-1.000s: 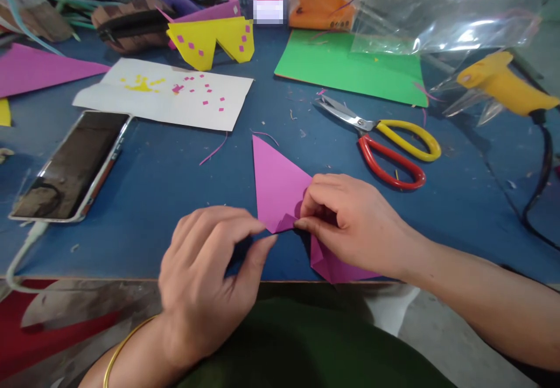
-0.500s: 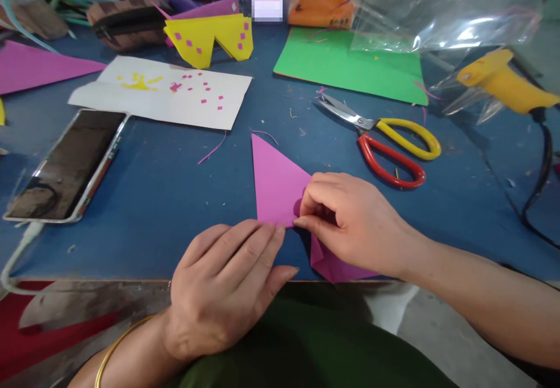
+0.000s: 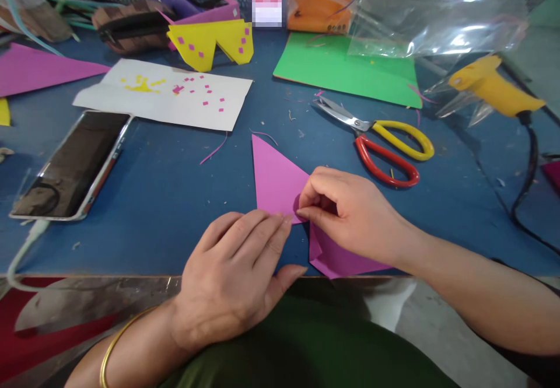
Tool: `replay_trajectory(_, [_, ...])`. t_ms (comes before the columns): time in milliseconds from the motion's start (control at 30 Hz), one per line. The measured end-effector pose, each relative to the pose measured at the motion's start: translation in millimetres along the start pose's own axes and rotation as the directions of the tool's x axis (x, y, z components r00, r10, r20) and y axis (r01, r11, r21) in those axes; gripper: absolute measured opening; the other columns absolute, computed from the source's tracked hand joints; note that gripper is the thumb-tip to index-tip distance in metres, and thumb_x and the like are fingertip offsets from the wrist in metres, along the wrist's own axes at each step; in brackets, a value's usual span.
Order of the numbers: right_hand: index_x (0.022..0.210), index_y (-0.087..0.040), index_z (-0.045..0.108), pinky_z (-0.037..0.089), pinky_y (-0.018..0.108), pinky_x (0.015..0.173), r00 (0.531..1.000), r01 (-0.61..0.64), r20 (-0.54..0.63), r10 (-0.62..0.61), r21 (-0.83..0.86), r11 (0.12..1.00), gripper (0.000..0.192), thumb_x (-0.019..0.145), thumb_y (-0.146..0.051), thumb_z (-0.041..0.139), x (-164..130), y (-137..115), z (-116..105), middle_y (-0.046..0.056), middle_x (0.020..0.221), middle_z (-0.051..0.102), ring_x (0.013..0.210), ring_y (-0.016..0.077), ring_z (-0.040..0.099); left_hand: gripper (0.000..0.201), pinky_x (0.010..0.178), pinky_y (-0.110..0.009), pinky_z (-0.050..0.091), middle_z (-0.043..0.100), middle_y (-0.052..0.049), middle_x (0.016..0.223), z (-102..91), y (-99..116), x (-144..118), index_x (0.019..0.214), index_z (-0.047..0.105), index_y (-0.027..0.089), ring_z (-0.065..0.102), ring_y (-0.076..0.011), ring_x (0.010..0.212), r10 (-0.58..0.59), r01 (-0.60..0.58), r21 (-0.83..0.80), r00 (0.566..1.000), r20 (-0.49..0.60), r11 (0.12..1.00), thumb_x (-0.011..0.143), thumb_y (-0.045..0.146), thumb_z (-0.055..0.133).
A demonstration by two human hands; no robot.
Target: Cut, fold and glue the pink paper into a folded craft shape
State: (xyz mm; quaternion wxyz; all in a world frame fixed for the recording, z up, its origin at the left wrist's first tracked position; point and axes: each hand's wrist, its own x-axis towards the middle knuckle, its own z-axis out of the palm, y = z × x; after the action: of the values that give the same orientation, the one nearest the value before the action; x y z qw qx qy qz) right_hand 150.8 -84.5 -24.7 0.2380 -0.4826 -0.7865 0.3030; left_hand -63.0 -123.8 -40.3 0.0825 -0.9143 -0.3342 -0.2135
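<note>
Left of scissors [image 3: 359, 124]: pink paper [image 3: 277, 175], left hand [image 3: 234, 277] nearly flat, pressing near edge; right hand [image 3: 352, 216], closer to scissors, pinching paper.

Smooth, matt pink paper [image 3: 275, 181] is touched by the fingers [image 3: 258, 233], while shiny metal scissor blades [image 3: 339, 114] and glossy plastic-coated handles [image 3: 360, 144] are seen beyond them.

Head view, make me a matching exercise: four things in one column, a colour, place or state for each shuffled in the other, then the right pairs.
Column one
1. Scissors
2. Left hand
3. Phone
4. Right hand

Column two
A. Pinching pink paper
B. Plugged into a pale cable
C. Silver, red and yellow
D. Laid flat, fingertips on the pink paper

Right pairs: 1-C, 2-D, 3-B, 4-A
</note>
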Motion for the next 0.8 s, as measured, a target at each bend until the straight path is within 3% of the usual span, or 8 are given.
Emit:
replay_trajectory(167, [0.092, -0.02, 0.067, 0.052, 0.026, 0.072, 0.997, -0.007, -0.08, 0.023, 0.203, 0.979, 0.009, 0.092, -0.015, 0.059, -6.3, 3.5, -11.6, 0.0, 0.09, 0.07, 0.08, 0.0134, 0.066, 0.04, 0.088, -0.041, 0.043, 0.077, -0.007, 0.111, 1.6, 1.1, -1.6, 0.116, 0.071, 0.01, 0.067, -0.0257, 0.102, -0.019, 0.02, 0.019, 0.999, -0.026, 1.0, 0.097, 0.042, 0.055])
replay_trajectory(267, [0.112, -0.017, 0.063, 0.054, 0.031, 0.085, 0.978, 0.173, -0.128, -0.162, 0.079, 0.982, 0.02, 0.097, -0.015, 0.049, -20.1, 0.0, -13.7, 0.004, 0.101, 0.073, 0.094, 0.0163, 0.069, 0.039, 0.088, -0.04, 0.044, 0.077, -0.007, 0.111, 2.2, 1.8, -3.3, 0.115, 0.071, 0.01, 0.067, -0.0257, 0.102, -0.014, 0.015, 0.023, 0.999, -0.046, 1.0, 0.097, 0.041, 0.056])
replay_trajectory(333, [0.118, -0.013, 0.06, 0.053, 0.036, 0.089, 0.935, 0.34, -0.089, -0.343, -0.051, 0.939, 0.024, 0.098, -0.016, 0.046, -31.6, -2.2, -10.9, 0.01, 0.109, 0.073, 0.101, 0.0201, 0.068, 0.039, 0.088, -0.041, 0.044, 0.076, -0.008, 0.111, 2.9, 2.3, -4.2, 0.115, 0.071, 0.009, 0.067, -0.0259, 0.102, -0.003, 0.005, 0.019, 0.998, -0.064, 1.0, 0.097, 0.04, 0.056])
replay_trajectory(400, [0.119, -0.01, 0.059, 0.053, 0.04, 0.089, 0.892, 0.428, -0.075, -0.446, -0.177, 0.886, 0.025, 0.098, -0.018, 0.048, -41.0, -2.4, -5.9, 0.014, 0.111, 0.073, 0.102, 0.0236, 0.067, 0.038, 0.087, -0.041, 0.045, 0.076, -0.009, 0.111, 3.9, 2.7, -4.7, 0.115, 0.071, 0.009, 0.067, -0.0262, 0.101, -0.012, 0.013, 0.013, 0.996, -0.084, 1.0, 0.097, 0.039, 0.056])
replay_trajectory(467, [0.117, -0.011, 0.061, 0.053, 0.039, 0.085, 0.901, 0.367, -0.136, -0.413, -0.271, 0.89, 0.022, 0.099, -0.017, 0.049, -45.8, -0.9, -1.1, 0.013, 0.107, 0.074, 0.097, 0.0227, 0.068, 0.036, 0.085, -0.04, 0.045, 0.076, -0.009, 0.109, 5.0, 2.7, -4.9, 0.114, 0.071, 0.009, 0.067, -0.0259, 0.1, -0.039, 0.038, -0.011, 0.994, -0.102, 0.999, 0.097, 0.038, 0.057])
replay_trajectory(567, [0.106, -0.017, 0.068, 0.054, 0.032, 0.082, 0.944, 0.198, -0.212, -0.252, -0.247, 0.949, 0.018, 0.098, -0.013, 0.052, -43.7, 2.3, 2.4, 0.007, 0.101, 0.074, 0.092, 0.0176, 0.069, 0.025, 0.083, -0.039, 0.047, 0.075, -0.007, 0.104, 5.3, 1.5, -3.8, 0.111, 0.071, 0.014, 0.067, -0.0242, 0.096, -0.113, 0.104, -0.091, 0.987, -0.11, 0.99, 0.096, 0.031, 0.06])
replay_trajectory(700, [0.097, -0.02, 0.074, 0.054, 0.032, 0.081, 0.96, 0.212, -0.143, -0.242, -0.195, 0.958, 0.019, 0.097, -0.015, 0.055, -33.7, 3.7, 2.4, 0.005, 0.1, 0.073, 0.091, 0.0182, 0.067, 0.015, 0.077, -0.037, 0.048, 0.074, -0.003, 0.098, 3.1, -0.8, 2.3, 0.106, 0.071, 0.02, 0.066, -0.022, 0.089, -0.237, 0.218, -0.185, 0.968, -0.086, 0.958, 0.095, 0.023, 0.061])
replay_trajectory(800, [0.095, -0.02, 0.075, 0.053, 0.033, 0.079, 0.966, 0.203, -0.119, -0.23, -0.204, 0.958, 0.02, 0.096, -0.015, 0.055, -29.3, 2.2, 2.6, 0.005, 0.097, 0.074, 0.089, 0.0187, 0.066, 0.02, 0.076, -0.038, 0.048, 0.072, -0.004, 0.096, 1.1, -1.3, 10.1, 0.108, 0.069, 0.019, 0.065, -0.0232, 0.087, -0.328, 0.319, -0.208, 0.945, -0.012, 0.925, 0.091, 0.027, 0.068])
